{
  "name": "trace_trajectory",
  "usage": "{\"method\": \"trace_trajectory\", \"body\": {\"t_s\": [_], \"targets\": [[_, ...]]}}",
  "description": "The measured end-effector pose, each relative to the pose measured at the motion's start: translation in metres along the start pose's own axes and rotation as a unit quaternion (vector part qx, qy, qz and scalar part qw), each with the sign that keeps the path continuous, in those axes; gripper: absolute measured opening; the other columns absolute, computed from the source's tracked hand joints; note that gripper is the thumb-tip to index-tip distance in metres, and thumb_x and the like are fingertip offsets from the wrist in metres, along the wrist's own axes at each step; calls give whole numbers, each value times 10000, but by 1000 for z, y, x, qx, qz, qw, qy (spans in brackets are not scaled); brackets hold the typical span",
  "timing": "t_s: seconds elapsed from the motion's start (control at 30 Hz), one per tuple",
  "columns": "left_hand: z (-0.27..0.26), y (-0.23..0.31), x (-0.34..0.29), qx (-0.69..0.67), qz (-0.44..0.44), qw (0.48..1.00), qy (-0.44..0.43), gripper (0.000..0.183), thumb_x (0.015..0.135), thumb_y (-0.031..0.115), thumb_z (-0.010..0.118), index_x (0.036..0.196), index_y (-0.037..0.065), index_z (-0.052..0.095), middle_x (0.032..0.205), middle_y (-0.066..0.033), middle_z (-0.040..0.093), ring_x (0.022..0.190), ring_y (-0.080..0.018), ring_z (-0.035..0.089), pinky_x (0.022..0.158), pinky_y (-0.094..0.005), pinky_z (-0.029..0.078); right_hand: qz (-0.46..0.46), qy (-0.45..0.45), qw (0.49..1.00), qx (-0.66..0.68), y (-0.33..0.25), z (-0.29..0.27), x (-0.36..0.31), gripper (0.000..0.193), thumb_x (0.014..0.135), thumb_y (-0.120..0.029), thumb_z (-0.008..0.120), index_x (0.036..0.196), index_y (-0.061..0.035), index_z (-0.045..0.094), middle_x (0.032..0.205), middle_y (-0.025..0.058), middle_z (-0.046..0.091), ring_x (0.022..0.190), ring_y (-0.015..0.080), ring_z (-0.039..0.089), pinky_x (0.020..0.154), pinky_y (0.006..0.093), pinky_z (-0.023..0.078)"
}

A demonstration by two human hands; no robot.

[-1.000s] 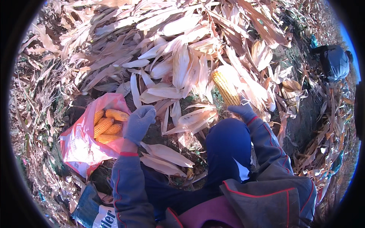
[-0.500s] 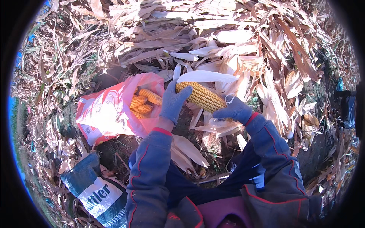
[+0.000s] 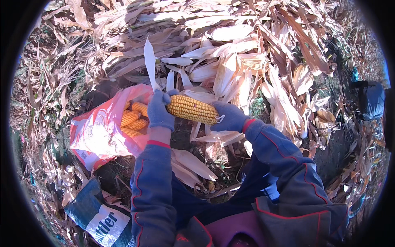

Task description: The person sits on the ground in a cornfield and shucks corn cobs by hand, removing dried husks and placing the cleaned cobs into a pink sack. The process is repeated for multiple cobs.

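Note:
A bare yellow ear of corn (image 3: 192, 109) lies across between my two gloved hands. My left hand (image 3: 161, 110) is closed at its left end, where a pale strip of husk (image 3: 149, 61) stands up out of the fingers. The other end sits in my right hand (image 3: 231, 117), which is wrapped round it, a thin whitish loop showing by the fingers. Just left of my left hand, a pink and white plastic bag (image 3: 96, 129) lies on its side with its mouth towards me. Several husked ears of corn (image 3: 131, 118) show inside it.
Dry corn husks and leaves (image 3: 230, 70) cover the ground ahead and to the right. A dark green and white sack (image 3: 108, 225) lies at the lower left. Loose husks (image 3: 193, 166) rest between my forearms. A dark blue object (image 3: 372, 101) is at the far right.
The husk strip that lay along the ear now stands upright at my left hand, exposing the ear's upper side. Hands, ear and surroundings have shifted left in the view.

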State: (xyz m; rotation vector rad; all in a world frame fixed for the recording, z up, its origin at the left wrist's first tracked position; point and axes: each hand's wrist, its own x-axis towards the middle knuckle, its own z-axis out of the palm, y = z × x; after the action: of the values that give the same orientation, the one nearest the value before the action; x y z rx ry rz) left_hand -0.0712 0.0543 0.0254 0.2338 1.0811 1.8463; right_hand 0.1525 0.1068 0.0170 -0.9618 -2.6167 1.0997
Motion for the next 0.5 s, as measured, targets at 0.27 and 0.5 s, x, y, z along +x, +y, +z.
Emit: {"method": "trace_trajectory", "body": {"t_s": [0.27,0.5], "targets": [[-7,4,6,-47,-12,998,50,293,843,155,466,571,102,369,638,-136,564,655,-254,589,675,-357,505,-67,135,987,-51,-12,0,-5,579,653,-268,710,1145,-58,488,1047,170,573,937,339,582,803,380,478],[-9,11,7,-65,-9,997,31,371,900,190,443,547,102,372,636,-111,563,705,-286,587,779,-400,487,-88,169,982,-4,-6,15,-7,614,634,-254,726,1161,-58,477,1040,168,574,931,331,587,796,376,478]]}}
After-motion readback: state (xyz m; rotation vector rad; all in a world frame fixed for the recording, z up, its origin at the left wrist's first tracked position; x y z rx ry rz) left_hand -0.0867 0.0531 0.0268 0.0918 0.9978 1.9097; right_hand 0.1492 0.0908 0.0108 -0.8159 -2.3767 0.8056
